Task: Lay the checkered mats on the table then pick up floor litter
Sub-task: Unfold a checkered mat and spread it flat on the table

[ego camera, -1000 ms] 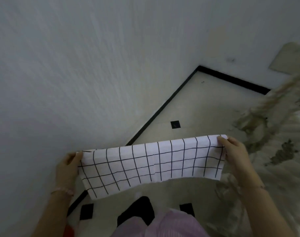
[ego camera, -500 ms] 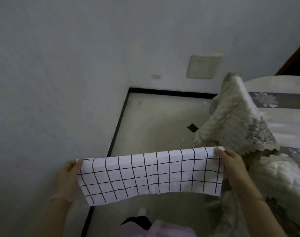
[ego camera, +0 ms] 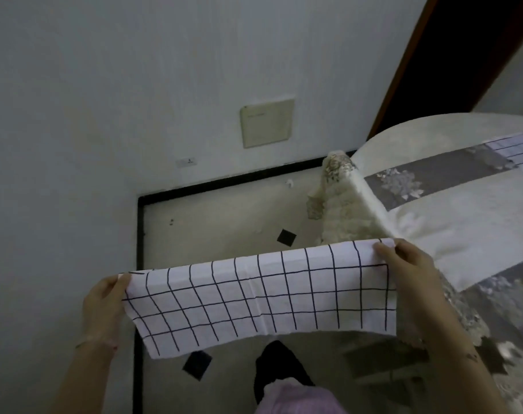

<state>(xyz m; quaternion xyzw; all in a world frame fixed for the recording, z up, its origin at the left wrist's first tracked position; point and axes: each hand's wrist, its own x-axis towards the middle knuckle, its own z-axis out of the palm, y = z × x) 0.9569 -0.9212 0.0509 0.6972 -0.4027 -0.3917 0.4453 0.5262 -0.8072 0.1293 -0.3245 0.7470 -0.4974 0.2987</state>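
Observation:
A white checkered mat [ego camera: 260, 297] with black grid lines hangs stretched flat in the air between my hands, over the floor. My left hand [ego camera: 103, 306] pinches its left end and my right hand [ego camera: 409, 273] pinches its right end. A second checkered mat [ego camera: 515, 150] lies on the round table [ego camera: 451, 228] at the far right. The table wears a cream and grey floral cloth, one corner of which is folded up. A small white scrap of litter [ego camera: 289, 183] lies on the floor by the far wall.
A white wall [ego camera: 75, 144] runs close along my left, with a black skirting line [ego camera: 139, 249] at its foot. The beige floor [ego camera: 224, 228] has small black squares. A dark doorway [ego camera: 463, 55] stands at the upper right. My foot [ego camera: 279, 369] shows below the mat.
My view has swung right and up: the table and the doorway have come into sight. My hands still hold the mat stretched, now nearer the table edge.

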